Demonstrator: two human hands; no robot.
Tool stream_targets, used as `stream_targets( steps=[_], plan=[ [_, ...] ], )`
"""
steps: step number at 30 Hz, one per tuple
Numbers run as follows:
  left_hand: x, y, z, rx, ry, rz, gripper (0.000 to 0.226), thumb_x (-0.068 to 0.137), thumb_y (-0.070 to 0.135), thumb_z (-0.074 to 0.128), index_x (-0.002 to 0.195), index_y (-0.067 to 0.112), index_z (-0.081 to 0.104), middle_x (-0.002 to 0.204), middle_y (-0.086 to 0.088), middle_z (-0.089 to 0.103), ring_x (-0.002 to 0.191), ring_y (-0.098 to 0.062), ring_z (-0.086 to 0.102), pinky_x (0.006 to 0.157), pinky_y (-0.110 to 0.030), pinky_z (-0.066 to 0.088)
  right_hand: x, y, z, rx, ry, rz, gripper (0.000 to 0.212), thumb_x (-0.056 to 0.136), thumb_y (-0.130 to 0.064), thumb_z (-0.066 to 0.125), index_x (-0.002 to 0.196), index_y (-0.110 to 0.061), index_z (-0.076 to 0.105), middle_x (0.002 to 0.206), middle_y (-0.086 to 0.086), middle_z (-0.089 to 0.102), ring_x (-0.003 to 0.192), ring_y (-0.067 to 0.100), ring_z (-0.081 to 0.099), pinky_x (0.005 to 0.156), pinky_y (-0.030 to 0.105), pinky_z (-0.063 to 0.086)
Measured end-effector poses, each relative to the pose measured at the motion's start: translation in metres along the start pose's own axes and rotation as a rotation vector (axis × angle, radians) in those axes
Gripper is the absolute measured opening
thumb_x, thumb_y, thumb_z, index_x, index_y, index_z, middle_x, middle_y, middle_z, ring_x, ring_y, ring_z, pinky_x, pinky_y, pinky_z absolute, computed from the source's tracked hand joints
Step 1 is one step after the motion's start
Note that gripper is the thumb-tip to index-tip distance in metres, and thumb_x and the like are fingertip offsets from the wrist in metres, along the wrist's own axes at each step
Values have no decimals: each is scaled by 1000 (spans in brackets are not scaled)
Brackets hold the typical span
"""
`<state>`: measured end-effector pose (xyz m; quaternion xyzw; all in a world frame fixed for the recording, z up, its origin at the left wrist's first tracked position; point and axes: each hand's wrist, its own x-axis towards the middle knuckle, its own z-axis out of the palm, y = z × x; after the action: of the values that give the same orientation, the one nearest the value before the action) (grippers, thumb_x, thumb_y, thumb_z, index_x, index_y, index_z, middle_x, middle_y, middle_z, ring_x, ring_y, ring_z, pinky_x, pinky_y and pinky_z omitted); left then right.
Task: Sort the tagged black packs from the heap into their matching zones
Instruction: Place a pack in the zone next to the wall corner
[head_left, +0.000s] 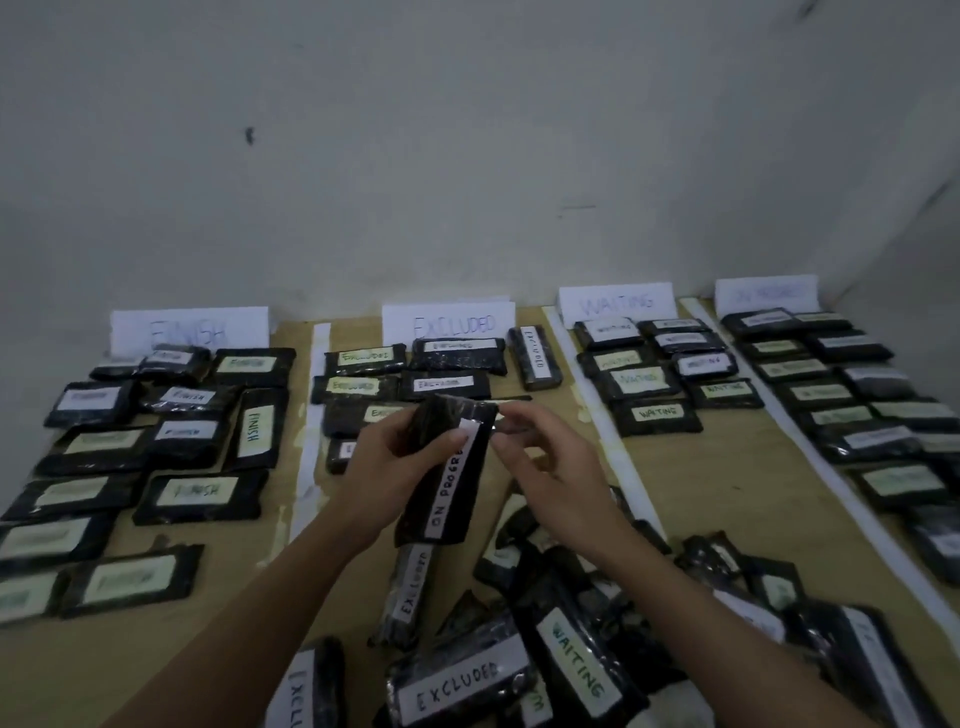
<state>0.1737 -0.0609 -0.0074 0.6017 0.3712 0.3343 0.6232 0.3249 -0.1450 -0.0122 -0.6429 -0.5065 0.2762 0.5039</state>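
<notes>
Head view: your left hand (395, 457) has its grip clamped on a black pack tagged ON PROGRESS (447, 478), held upright above the surface (727, 467), in front of the EXCLUDED zone sign (449, 325). Your right hand (550, 467) is just beside the pack's upper edge, fingers loosely curled; grip holds nothing you can see. The heap (571, 623) lies below your forearms. ON PROGRESS zone sign (766, 295) stands far right.

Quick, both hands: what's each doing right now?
Left hand: grips the ON PROGRESS pack.
Right hand: fingers curled near the pack's top; whether it holds anything cannot be told.
</notes>
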Motion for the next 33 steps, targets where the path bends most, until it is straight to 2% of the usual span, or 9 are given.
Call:
stream_targets(
  steps=[3,9,14,17,19,23,28,30,33],
  plan=[
    [2,9,21,33,-138,38,10,79,13,64,87,18,69,77,4,73,74,-10,69,62,-18,53,-10,-10,-19,118,92,108,29,87,-28,62,115,-20,57,93,-1,62,82,11,64,69,30,56],
    [3,14,75,272,-351,108,10,87,24,58,84,22,68,78,-7,71,71,-19,69,64,-32,54,-50,-8,-57,164,273,168,14,84,-17,67,95,-26,63,89,11,62,72,18,65,64,35,58],
    [-1,18,127,360,-499,201,9,88,31,59,88,29,67,78,1,70,70,-14,67,64,-28,52,-88,-1,-85,363,478,281,15,85,-11,65,98,-18,64,84,7,67,76,17,70,67,25,56],
    [-4,19,161,396,-577,258,7,87,32,61,89,30,67,75,13,70,68,-2,64,63,-16,49,-107,3,-104,485,602,334,16,85,-6,64,101,-11,64,86,10,71,78,20,71,67,28,57],
    [-5,18,185,434,-609,288,9,87,28,60,91,25,68,76,10,70,67,-1,63,61,-14,46,-117,8,-119,554,672,368,18,84,-6,65,103,-9,64,89,13,72,81,24,71,69,31,58],
    [-8,17,236,486,-656,299,23,85,35,62,101,19,66,88,3,70,80,-7,64,70,-23,50,-135,23,-161,665,758,439,24,84,-6,65,108,-3,60,94,13,71,84,22,71,67,28,56],
    [-12,10,302,529,-657,279,28,86,33,60,110,20,59,97,10,63,93,-3,59,78,-12,44,-157,53,-244,656,903,463,20,87,-2,60,106,-7,61,93,12,70,77,19,70,68,30,58],
    [-13,6,329,596,-679,283,34,89,31,56,120,17,55,108,6,61,100,-5,56,81,-10,42,-165,70,-285,610,980,467,17,88,-2,59,103,-9,61,88,6,69,71,13,68,62,24,56],
    [-14,-1,373,724,-753,312,40,92,31,53,128,16,49,124,3,56,113,-8,51,85,-12,37,-176,109,-346,563,1088,509,18,89,-4,59,106,-5,61,91,9,67,70,14,64,61,22,55]
  ],
)
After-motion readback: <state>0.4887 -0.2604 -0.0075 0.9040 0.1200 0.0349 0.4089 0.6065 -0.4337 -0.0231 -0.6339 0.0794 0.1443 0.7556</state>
